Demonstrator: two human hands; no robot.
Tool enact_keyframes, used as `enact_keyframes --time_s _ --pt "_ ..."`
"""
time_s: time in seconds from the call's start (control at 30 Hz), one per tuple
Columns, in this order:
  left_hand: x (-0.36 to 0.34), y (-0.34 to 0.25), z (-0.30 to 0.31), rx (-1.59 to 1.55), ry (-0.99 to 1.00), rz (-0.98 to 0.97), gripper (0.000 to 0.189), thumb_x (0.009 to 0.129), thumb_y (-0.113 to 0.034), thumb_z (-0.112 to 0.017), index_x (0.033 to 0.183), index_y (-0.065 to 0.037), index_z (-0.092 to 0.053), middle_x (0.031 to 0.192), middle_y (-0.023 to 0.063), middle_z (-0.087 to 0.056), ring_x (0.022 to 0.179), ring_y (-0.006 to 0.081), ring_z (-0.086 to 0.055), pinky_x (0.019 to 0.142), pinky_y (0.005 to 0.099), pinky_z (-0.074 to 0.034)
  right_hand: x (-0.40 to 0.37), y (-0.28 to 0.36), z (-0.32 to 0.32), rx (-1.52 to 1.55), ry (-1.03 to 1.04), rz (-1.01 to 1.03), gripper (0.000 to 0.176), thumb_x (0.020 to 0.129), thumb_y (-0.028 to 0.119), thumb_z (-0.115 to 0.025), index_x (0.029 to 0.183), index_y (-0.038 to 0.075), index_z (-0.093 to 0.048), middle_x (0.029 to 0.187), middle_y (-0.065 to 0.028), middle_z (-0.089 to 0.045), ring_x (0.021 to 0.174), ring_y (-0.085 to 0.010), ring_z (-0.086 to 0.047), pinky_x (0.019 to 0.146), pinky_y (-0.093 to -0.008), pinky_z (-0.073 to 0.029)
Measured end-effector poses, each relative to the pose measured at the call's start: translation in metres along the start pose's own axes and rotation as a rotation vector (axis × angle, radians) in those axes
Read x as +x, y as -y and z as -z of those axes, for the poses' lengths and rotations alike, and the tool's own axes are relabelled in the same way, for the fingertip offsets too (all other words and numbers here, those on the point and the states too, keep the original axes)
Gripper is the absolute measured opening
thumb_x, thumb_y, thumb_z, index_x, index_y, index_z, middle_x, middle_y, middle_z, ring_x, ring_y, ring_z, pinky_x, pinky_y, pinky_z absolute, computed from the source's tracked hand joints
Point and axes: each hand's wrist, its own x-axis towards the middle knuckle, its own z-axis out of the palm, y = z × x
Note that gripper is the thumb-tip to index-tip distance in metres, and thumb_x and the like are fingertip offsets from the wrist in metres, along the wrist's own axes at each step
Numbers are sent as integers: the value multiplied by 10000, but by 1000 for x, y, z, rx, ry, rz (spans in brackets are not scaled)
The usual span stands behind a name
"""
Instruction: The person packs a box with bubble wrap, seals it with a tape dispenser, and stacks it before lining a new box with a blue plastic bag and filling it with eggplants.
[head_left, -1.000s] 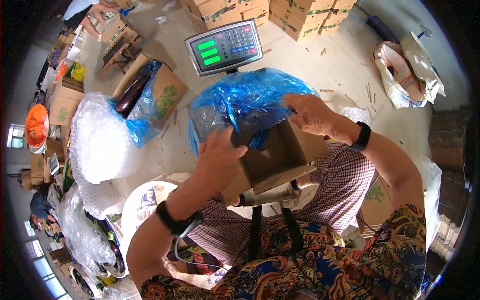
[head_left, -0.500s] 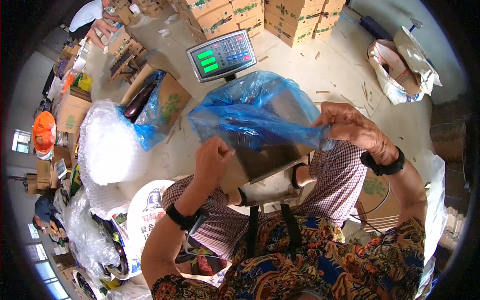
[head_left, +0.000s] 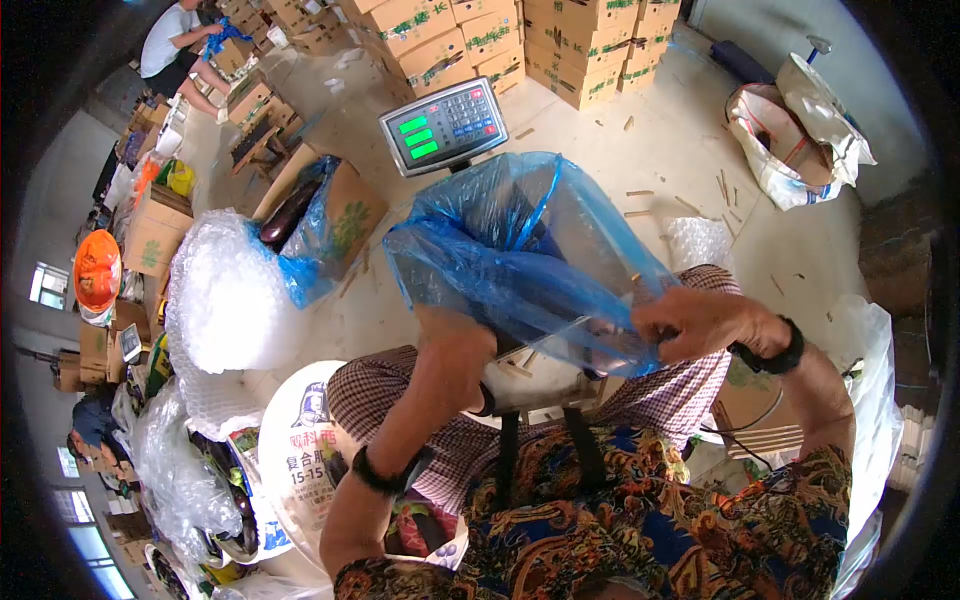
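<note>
A thin blue plastic bag spreads over a box in front of my knees, below the scale display. Its mouth gapes, and its near edge is stretched toward my lap. My right hand is closed on the bag's right-hand edge, above my right thigh. Against the bag's lower left side is my left hand. Its fingers are blurred and partly hidden, so whether they grip the plastic does not show. Most of the box is covered by the bag.
To the left stand an open carton with dark eggplants and a roll of bubble wrap. Stacked cartons rise behind. A white sack sits at right. Another person crouches far left.
My right hand has come down toward my lap, drawing the bag's edge with it. My left hand has moved right and lower, to the bag's side. The bag now covers the dark box front.
</note>
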Motion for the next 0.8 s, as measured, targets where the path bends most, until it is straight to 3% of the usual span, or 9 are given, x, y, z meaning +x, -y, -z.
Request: enact_keyframes --time_s 0.07,0.17,0.23,0.27,0.4,0.47,0.6,0.73,0.8 --pt "-41 -30 -3 -377 183 72 239 782 -1 -539 1012 -46 -583 839 177 -632 783 372 -629 692 455 -513 -3 -43 -34 29 -9 78 186 713 119 -656 824 24 -541 644 -78 -534 557 -208 -532 518 -350 -403" --pt "-63 -48 -42 -439 446 -54 305 781 -12 -538 1083 -38 -569 874 178 -635 812 374 -633 700 455 -519 -2 -60 -66 -651 36 -261 216 715 139 -662 860 23 -549 706 -101 -584 635 -283 -589 553 -395 -432" --pt "-51 -63 -55 -179 90 236 213 799 -82 -554 1007 -50 -579 941 188 -577 741 379 -621 668 444 -529 -1 -58 -78 -567 4 -122 272 715 190 -672 896 22 -557 760 -116 -597 721 -319 -608 600 -426 -447" --pt "-44 -46 -65 -410 104 198 281 781 -52 -577 1061 -25 -566 1074 220 -514 800 406 -601 661 452 -519 13 -86 -102 -619 289 -166 248 737 180 -661 885 16 -548 764 -118 -580 706 -320 -579 619 -434 -448" --pt "5 -24 18 -122 -616 284 377 721 -14 -627 1092 -37 -567 1128 185 -512 1116 379 -467 896 501 -407 11 -24 -67 -260 452 -46 303 749 172 -657 983 9 -554 764 -127 -578 706 -252 -580 610 -379 -460" --pt "26 4 -11 -17 -602 210 388 705 -11 -636 1086 -50 -573 1098 166 -539 1141 365 -450 918 501 -379 -8 -32 -39 340 177 -13 255 792 206 -646 925 6 -561 790 -96 -568 751 -202 -562 640 -351 -447" --pt "43 49 -66 -6 -524 15 381 655 16 -641 1025 -62 -595 1015 153 -583 1140 342 -463 940 490 -349 -30 -29 -1 200 94 -61 197 795 157 -648 876 31 -521 743 -51 -568 682 -142 -518 602 -351 -425" --pt "40 48 -60 -134 -237 179 300 650 23 -619 944 -36 -603 957 161 -598 1072 337 -515 916 465 -382 -32 -42 -29 71 99 -77 170 781 121 -618 914 35 -556 756 -82 -607 675 -194 -583 604 -370 -449" --pt "23 41 -36 -761 -234 156 227 662 2 -603 888 -17 -593 949 156 -604 969 346 -562 850 450 -432 -29 -39 -34 -58 115 -186 173 756 97 -591 919 39 -591 720 -108 -618 641 -270 -614 587 -394 -469"
